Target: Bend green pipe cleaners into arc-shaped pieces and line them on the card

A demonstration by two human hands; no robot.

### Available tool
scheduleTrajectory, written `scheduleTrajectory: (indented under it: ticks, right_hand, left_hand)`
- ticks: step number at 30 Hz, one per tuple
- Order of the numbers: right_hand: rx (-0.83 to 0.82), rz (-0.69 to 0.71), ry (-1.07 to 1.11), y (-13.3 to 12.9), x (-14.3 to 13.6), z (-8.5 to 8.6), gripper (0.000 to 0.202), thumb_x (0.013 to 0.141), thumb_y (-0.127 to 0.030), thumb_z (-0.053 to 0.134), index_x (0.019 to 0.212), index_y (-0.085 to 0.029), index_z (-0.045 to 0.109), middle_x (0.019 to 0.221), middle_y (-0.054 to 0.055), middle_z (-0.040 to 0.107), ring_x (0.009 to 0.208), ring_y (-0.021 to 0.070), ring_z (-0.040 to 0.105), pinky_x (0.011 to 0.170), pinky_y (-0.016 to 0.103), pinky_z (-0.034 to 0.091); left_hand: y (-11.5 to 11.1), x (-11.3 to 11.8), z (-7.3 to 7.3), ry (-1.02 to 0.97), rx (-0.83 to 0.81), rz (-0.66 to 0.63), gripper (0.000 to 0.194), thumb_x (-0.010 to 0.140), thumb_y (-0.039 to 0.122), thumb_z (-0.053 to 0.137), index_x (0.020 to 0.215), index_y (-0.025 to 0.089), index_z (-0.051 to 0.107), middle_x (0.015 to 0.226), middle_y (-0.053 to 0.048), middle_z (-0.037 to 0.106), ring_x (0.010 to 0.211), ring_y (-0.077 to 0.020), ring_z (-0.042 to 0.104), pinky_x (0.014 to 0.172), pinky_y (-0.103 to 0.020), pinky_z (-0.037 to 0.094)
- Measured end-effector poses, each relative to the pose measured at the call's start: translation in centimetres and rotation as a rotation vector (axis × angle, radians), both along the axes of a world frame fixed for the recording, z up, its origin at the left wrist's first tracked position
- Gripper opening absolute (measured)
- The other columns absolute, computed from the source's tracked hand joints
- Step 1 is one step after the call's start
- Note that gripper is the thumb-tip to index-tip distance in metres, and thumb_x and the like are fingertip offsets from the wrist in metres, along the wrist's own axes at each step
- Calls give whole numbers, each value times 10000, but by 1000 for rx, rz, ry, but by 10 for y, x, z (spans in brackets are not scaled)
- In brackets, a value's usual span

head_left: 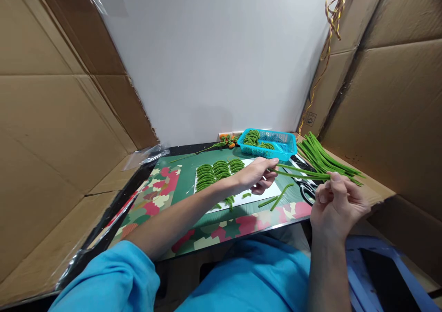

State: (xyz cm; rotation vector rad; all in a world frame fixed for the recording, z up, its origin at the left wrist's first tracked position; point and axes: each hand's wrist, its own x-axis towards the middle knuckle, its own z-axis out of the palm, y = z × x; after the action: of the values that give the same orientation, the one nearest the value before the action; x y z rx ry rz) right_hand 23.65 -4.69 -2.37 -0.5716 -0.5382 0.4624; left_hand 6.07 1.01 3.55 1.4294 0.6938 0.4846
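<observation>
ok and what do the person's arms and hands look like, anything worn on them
The left hand and right hand are ungloved, with no watch or band visible at either wrist. The left sleeve is plain bright blue, loose and creased, leaving the forearm bare; the shirt matches. The right sleeve is out of view.

Wall (pixel 214 63): softly lit beyond left hand (pixel 257 176)
Plastic (pixel 154 153): glints left of it
Cardboard (pixel 397 114): edge-stretched right of it

The head camera looks forward and down (near the table (pixel 184 176)).
</observation>
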Motion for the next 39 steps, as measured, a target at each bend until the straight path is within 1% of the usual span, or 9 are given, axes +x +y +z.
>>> scheduleTrajectory:
  ticks: [4, 7, 11, 14, 20, 25, 30, 35, 39]
  right_hand:
    - [6, -12, 2, 1, 1, -2, 235, 752, -195, 857, 603, -165, 678, 560, -94, 486, 354, 24, 384, 355, 200, 258]
    - [6, -21, 1, 2, 1, -3, 219, 754, -186, 854, 613, -162, 689, 557, -92, 491, 349, 24, 379, 353, 201, 249]
    - [13, -25, -14, 2, -1, -3, 214, 759, -177, 856, 620, -161, 694, 566, -88, 511, 365, 24, 380, 357, 198, 253]
    - [24, -32, -15, 1, -4, -2, 216, 759, -167, 856, 620, -160, 691, 562, -86, 520, 369, 23, 370, 359, 198, 255]
    - [21, -41, -8, 1, -5, -2, 232, 757, -177, 855, 610, -163, 675, 559, -87, 514, 366, 24, 372, 359, 199, 250]
    - [27, -55, -35, 1, -5, -2, 231, 762, -186, 854, 617, -170, 674, 554, -93, 503, 365, 27, 364, 357, 199, 255]
    - [33, -53, -13, 1, -5, 0, 207, 750, -176, 852, 630, -168, 684, 577, -82, 556, 358, 25, 378, 354, 201, 259]
    - [38, -54, -22, 0, -4, -1, 216, 752, -163, 849, 619, -170, 678, 576, -83, 553, 359, 27, 386, 351, 203, 263]
    - [51, -59, -42, 0, -4, -2, 221, 767, -142, 839, 620, -166, 675, 571, -85, 537, 360, 27, 384, 353, 204, 266]
  left_hand:
    - [-1, 0, -2, 23, 7, 14, 563, 1018, 521, 524, 598, 246, 269, 494, 83, 226, 355, -55, 236, 342, -194, 210]
    - [2, 0, -4, -15, 28, 3, 503, 1013, 477, 528, 621, 237, 323, 461, 81, 275, 340, -80, 383, 353, -179, 250]
    - [6, 0, -4, -64, 78, -2, 393, 995, 411, 551, 688, 218, 399, 460, 52, 417, 424, -133, 585, 376, -157, 329]
    - [6, 1, -1, -103, 114, 38, 410, 974, 447, 604, 696, 210, 417, 498, 48, 454, 508, -160, 663, 395, -164, 398]
    - [7, 4, -2, -137, 164, 131, 523, 875, 575, 757, 675, 203, 449, 514, 75, 403, 526, -161, 660, 383, -176, 405]
    - [9, 3, -4, -113, 133, 143, 544, 947, 594, 662, 650, 221, 400, 515, 69, 361, 539, -158, 642, 400, -189, 416]
    - [9, 2, -3, -62, 71, 182, 448, 1042, 427, 456, 646, 224, 405, 517, 48, 361, 534, -167, 641, 403, -208, 404]
    - [8, 4, -2, -9, 62, 205, 424, 1015, 322, 444, 609, 234, 361, 510, 47, 334, 514, -157, 606, 411, -215, 373]
    - [8, 6, -3, -19, 65, 221, 427, 1005, 271, 446, 593, 234, 337, 513, 44, 337, 505, -136, 560, 441, -214, 358]
